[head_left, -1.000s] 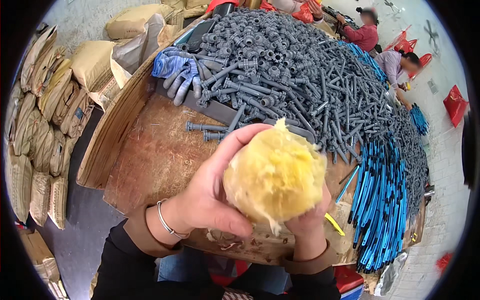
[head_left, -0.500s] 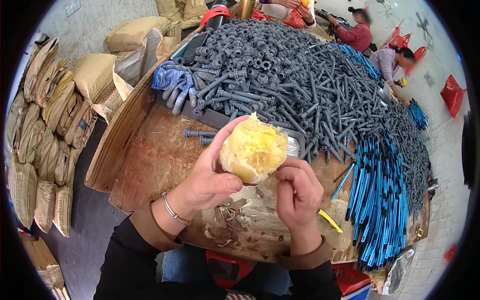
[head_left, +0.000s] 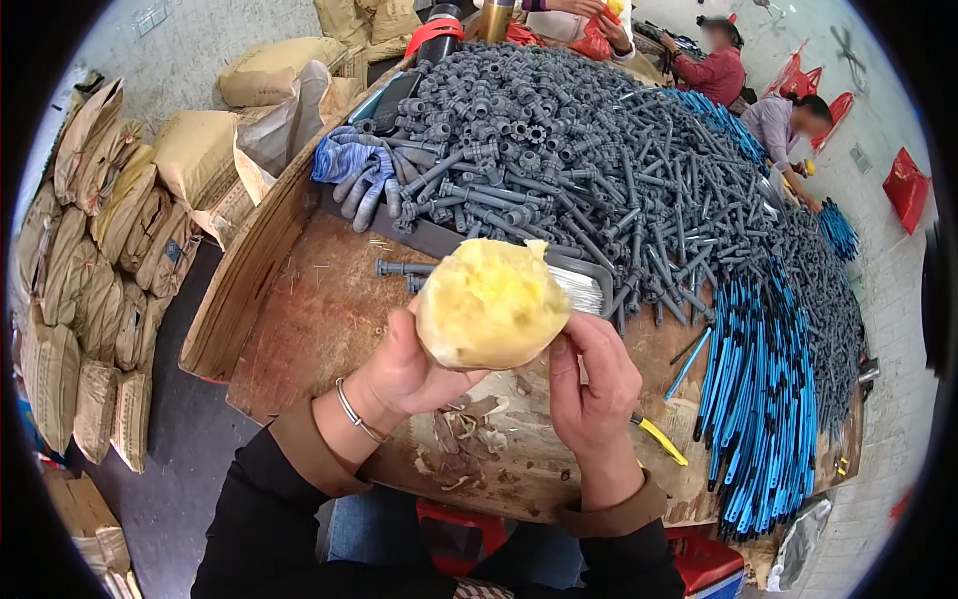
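My left hand (head_left: 404, 369) is closed round a peeled sweet potato (head_left: 489, 304), yellow and rough where its top is broken open, paler and smoother below. Most of the left fingers are hidden behind it. My right hand (head_left: 596, 384) is at its lower right edge, thumb and forefinger pinched together; whatever is between the tips is too small to make out. Below the hands, brownish peelings (head_left: 464, 439) lie in a heap on the wooden table (head_left: 299, 349). A yellow-handled tool (head_left: 661, 440) rests just right of my right wrist.
A big pile of grey plastic fittings (head_left: 559, 130) covers the far table. Blue-and-black sticks (head_left: 753, 409) lie at right, thin metal pins (head_left: 579, 290) in a tray behind the sweet potato. Work gloves (head_left: 354, 175) lie far left beside a wooden rim (head_left: 239, 270). Other people (head_left: 709, 65) sit beyond.
The sweet potato has tipped and shifted slightly left and down, and more of its smooth lower side shows. My right fingers have uncurled somewhat from a tighter fold.
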Demonstrator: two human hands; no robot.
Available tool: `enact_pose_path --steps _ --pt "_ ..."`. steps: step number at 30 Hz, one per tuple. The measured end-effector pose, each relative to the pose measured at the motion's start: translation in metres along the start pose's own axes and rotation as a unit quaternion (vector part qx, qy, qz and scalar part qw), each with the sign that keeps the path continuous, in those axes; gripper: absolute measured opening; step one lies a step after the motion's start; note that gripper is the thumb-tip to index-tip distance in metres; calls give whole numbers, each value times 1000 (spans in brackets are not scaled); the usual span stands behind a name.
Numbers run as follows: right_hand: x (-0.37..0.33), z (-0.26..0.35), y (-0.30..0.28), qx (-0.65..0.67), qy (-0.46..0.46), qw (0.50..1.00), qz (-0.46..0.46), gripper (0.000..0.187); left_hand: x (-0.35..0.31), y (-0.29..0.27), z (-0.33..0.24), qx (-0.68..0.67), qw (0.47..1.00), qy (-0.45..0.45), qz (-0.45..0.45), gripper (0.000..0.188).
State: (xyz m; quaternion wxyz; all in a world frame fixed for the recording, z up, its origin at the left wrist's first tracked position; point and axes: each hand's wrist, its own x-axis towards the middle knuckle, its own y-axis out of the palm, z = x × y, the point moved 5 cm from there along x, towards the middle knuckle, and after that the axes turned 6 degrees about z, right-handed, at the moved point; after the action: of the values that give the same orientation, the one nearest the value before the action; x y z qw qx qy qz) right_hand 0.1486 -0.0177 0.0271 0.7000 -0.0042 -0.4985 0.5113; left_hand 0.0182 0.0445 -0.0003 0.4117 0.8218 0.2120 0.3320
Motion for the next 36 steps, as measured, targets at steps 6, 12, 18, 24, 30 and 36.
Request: enact_pose_path --steps 6,12,18,24,30,36 --pt "-2 0 -2 -13 9 1000 15 18 -3 18 4 -130 989 -63 20 77" --pt "-1 0 3 -10 2 1000 17 19 -10 32 7 -102 979 -160 74 80" --pt "-4 1 1 -26 4 999 32 19 -23 48 23 -73 955 -256 127 94" --pt "-4 5 7 -34 5 998 45 20 -44 45 48 -124 925 -275 231 96" --pt "-2 -1 9 -16 31 999 16 20 -29 36 41 13 928 -247 278 96" --pt "-2 1 10 -11 33 999 29 15 -32 32 30 -13 950 -237 202 101"
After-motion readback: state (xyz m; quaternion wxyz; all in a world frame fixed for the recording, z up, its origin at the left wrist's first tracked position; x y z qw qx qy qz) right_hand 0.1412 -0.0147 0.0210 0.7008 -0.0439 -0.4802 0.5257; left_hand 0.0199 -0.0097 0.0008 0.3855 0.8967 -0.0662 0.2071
